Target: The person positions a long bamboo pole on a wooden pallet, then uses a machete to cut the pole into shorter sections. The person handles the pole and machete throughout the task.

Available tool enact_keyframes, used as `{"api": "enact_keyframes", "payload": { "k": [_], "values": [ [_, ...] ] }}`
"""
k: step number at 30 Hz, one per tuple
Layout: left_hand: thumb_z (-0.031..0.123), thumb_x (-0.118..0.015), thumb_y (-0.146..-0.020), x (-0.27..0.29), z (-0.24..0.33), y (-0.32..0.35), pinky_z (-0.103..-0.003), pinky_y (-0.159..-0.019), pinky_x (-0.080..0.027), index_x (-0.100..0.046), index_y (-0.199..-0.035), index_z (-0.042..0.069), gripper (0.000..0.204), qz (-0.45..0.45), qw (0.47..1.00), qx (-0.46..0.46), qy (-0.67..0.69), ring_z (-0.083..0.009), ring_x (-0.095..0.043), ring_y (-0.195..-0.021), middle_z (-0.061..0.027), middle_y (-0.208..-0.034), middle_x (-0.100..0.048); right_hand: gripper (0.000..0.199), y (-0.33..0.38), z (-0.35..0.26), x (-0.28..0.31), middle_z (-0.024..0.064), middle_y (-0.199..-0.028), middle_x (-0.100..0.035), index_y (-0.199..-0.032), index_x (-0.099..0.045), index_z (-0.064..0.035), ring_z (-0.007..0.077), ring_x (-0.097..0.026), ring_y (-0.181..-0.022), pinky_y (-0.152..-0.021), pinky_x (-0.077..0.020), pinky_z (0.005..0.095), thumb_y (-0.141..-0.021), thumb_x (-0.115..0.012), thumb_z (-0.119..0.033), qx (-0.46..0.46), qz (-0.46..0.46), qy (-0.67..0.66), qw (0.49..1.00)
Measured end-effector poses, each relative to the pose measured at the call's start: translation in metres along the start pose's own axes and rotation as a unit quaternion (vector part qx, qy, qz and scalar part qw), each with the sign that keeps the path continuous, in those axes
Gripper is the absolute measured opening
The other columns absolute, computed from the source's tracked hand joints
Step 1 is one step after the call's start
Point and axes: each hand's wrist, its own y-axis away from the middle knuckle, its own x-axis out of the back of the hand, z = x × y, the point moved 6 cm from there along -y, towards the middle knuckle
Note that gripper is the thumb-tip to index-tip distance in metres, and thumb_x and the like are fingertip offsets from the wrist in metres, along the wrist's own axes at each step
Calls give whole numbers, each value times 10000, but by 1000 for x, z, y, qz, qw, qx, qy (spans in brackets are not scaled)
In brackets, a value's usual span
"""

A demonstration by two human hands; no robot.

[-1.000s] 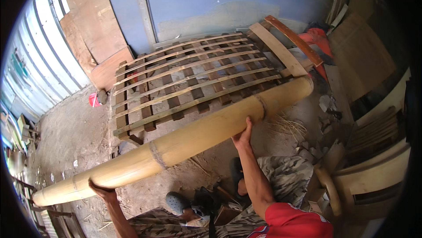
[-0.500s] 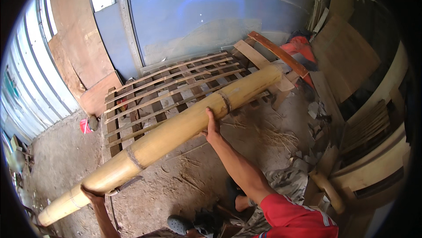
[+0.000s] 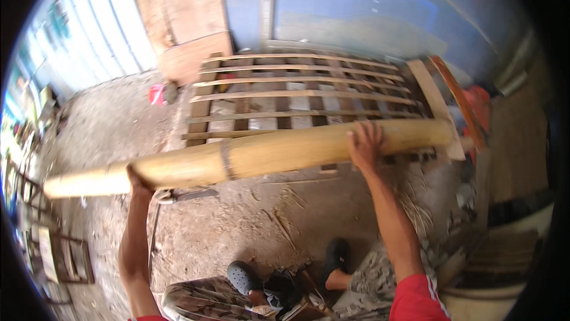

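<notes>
A thick yellow bamboo pole [image 3: 279,153] stretches across in front of me, its far-left end smeared by motion. My left hand [image 3: 140,182] grips its near side toward the left, thumb up against the wall of the pole and the other fingers hidden beneath. Farther right, past a dark node ring, my right hand [image 3: 368,145] lies over the top with its fingers curved around the pole. The pole's right end rests by a pale wooden board [image 3: 430,92]. A dark, narrow object [image 3: 193,196] shows just below the pole near my left hand; its kind is unclear.
A slatted wooden frame [image 3: 303,94] lies behind the pole. An orange-brown wooden strip [image 3: 456,97] stands right of it. A red and white container [image 3: 157,94] sits on the floor at left. Shavings [image 3: 282,226] litter the ground near my feet. A small wooden stool-like frame [image 3: 68,256] stands far left.
My view has turned left. The pole now lies more nearly level across it. My right hand has shifted from the near side to over the top of the pole; my left hand keeps its hold.
</notes>
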Motion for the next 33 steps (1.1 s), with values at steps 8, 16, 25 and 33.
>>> {"api": "enact_keyframes", "payload": {
  "k": [8, 16, 25, 33],
  "values": [
    [677, -778, -732, -25, 53, -35, -564, -993, -496, -382, -1504, 114, 1034, 168, 982, -80, 38, -324, -578, -1197, -131, -1372, -551, 685, -29, -1, -13, 89, -1547, -408, -1472, -485, -223, 367, -271, -1481, -1097, -131, 765, -934, -540, -643, 16, -102, -5, 995],
    [687, -806, -711, -29, -2, -96, -448, -877, -573, -453, -1417, -35, 1070, 143, 986, -87, 6, -288, -635, -1103, -152, -1324, -581, 752, -23, 14, -9, 126, -1479, -472, -1438, -505, -152, 394, -348, -1434, -1088, -139, 766, -903, -562, -677, 121, -15, 43, 992],
    [934, -526, -713, -99, -28, -32, -678, -1157, -185, -119, -1630, 216, 1234, 288, 710, -231, -600, -532, -20, -1506, -242, -1670, -14, 942, -33, 4, -15, 125, -1536, -413, -1489, -471, -172, 360, -257, -1482, -1137, -68, 753, -826, -473, -840, 45, -76, 9, 996],
    [917, -688, -542, -316, -163, 158, -847, -1055, 21, -199, -1613, 261, 1348, -3, 517, -314, -796, -442, 130, -1531, -222, -1676, 6, 954, -23, 5, 0, 122, -1643, -265, -1590, -309, -218, 358, -126, -1542, -1163, 5, 732, -868, -407, -834, -12, -213, -15, 977]
  ]
}}
